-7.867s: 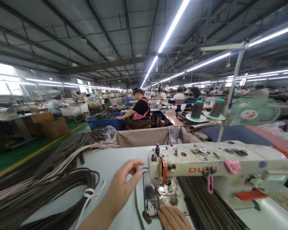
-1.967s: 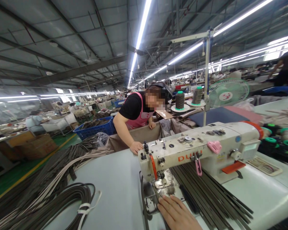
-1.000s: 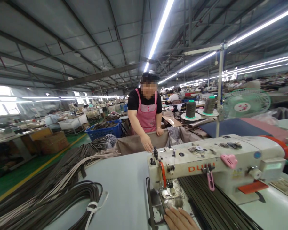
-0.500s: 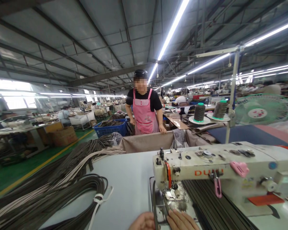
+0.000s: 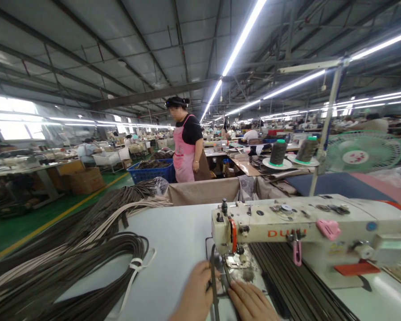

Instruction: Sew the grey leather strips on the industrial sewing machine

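Observation:
My left hand is curled at the left edge of the sewing machine's needle plate, its fingers around a narrow dark strip that loops up in front of the machine head. My right hand lies flat with fingers stretched out, pressing on another dark strip that runs toward the presser foot. The cream sewing machine stands over both hands. A dark rod-like tool lies right of my right hand, beside a row of long dark strips under the machine arm.
Tied dark strips lie on the table at left, beside more dark and beige strips. Two thread cones and a green fan stand behind the machine. Across a fabric-lined bin, a person in a pink apron stands beside a blue crate.
The person across the bin leaned over with a hand near the machine, then drew back and turned left. My left hand came back into view and moved up to the strip; my right hand stayed.

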Demonstrator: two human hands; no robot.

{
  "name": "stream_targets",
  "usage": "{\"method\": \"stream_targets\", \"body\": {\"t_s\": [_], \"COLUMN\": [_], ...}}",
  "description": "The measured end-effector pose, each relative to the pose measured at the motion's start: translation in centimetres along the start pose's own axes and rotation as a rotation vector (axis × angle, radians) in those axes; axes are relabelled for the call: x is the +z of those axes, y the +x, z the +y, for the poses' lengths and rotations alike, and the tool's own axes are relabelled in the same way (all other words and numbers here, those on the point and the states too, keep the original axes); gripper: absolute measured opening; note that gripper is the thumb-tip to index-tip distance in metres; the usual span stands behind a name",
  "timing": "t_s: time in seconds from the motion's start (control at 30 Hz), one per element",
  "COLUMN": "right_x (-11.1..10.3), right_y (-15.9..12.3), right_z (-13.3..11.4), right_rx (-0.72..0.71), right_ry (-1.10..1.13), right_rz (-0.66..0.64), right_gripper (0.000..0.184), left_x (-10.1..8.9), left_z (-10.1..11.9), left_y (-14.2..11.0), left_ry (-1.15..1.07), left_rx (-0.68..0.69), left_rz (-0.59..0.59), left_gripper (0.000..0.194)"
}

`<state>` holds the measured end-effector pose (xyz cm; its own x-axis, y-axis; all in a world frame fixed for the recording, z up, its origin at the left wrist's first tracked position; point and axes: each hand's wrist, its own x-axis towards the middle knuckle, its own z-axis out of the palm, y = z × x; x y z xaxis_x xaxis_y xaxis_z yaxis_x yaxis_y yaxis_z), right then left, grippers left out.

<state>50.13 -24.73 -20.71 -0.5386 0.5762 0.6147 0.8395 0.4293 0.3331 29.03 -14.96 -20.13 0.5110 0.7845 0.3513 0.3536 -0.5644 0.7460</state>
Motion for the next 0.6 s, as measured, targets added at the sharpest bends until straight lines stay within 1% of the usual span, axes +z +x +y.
{"method": "stream_targets", "body": {"t_s": [0.1,0.17,0.23,0.3,0.4,0.47,0.53,0.6], "right_x": [-1.9,-3.0,-3.6,-3.8,-3.7,-3.9,-4.3,-5.1], "right_y": [0.7,1.1,1.4,1.4,1.1,0.8,0.6,0.8], "right_z": [-1.5,-2.3,-2.6,-2.7,-2.5,-2.2,-1.7,-0.9], "right_rx": [0.216,0.333,0.386,0.41,0.446,0.498,0.574,0.641], "right_ry": [0.168,0.29,0.414,0.471,0.45,0.396,0.293,0.155], "right_rz": [-0.082,-0.126,-0.145,-0.124,-0.066,-0.061,-0.096,-0.168], "right_gripper": [0.047,0.052,0.06,0.057,0.046,0.039,0.029,0.022], "left_x": [0.3,0.3,0.2,0.1,0.0,-0.1,-0.1,-0.1], "left_z": [0.3,0.3,0.3,0.4,0.6,0.8,1.0,1.1], "left_y": [-0.3,-0.6,-0.9,-1.1,-1.4,-1.5,-1.6,-1.5], "left_ry": [0.061,0.12,0.185,0.249,0.341,0.388,0.416,0.425], "left_rx": [0.123,0.19,0.235,0.258,0.268,0.275,0.279,0.27], "left_rz": [0.025,0.013,-0.029,-0.059,-0.084,-0.099,-0.118,-0.136], "left_gripper": [0.026,0.031,0.035,0.038,0.042,0.044,0.046,0.047]}}
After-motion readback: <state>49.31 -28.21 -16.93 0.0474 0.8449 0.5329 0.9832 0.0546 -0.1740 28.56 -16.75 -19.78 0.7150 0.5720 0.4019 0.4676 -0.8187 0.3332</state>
